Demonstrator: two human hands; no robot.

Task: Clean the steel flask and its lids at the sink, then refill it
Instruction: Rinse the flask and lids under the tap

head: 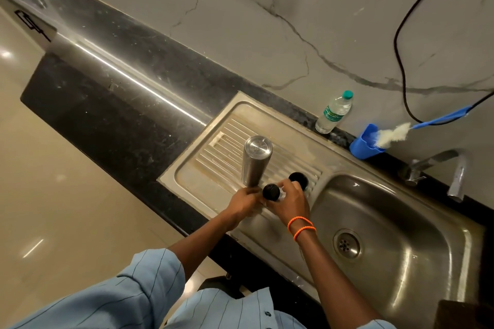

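The steel flask [256, 161] stands on the ribbed drainboard [203, 176] left of the sink basin, its closed steel end facing up. My left hand [244, 201] grips the flask's lower end. A round black lid [271, 191] sits between my two hands, and my right hand [290, 201], with orange bands on its wrist, holds it with curled fingers. A second black lid [299, 180] rests on the drainboard just behind my right hand's fingers. The flask's mouth is hidden.
The sink basin [417, 222] with its drain lies to the right, with the tap [454, 168] behind it. A blue cup [362, 145] holding a white bottle brush [393, 136] and a plastic water bottle [334, 112] stand by the wall. Dark counter [120, 104] runs to the left.
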